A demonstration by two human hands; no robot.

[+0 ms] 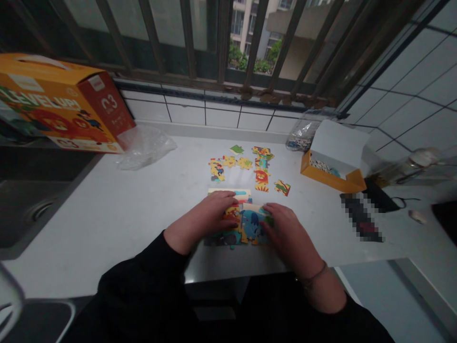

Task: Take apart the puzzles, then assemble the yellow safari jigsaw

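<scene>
At the centre of the frame a partly joined jigsaw (251,224) with a blue elephant lies on the white counter (143,205), its lower side near the counter's front edge. The left hand (216,209) rests over its left part, thumb apart from the fingers; the right hand (287,228) is at its right side, fingertips on or just beside the elephant section. Whether either hand pinches a piece I cannot tell. White surface stretches left from the jigsaw to the sink (46,200) at the left of the frame, giving that arm room; on the right, the counter runs to a small orange box (323,179) with a raised white lid. Just above the jigsaw, loose pieces (244,163) and a short column (262,176) with a red lion narrow the room toward the tiled wall (221,112). In the upper left, a large orange carton (53,116) reads "LEVEL UP!", with "03" on its front and red side; its smaller print is too small to read
</scene>
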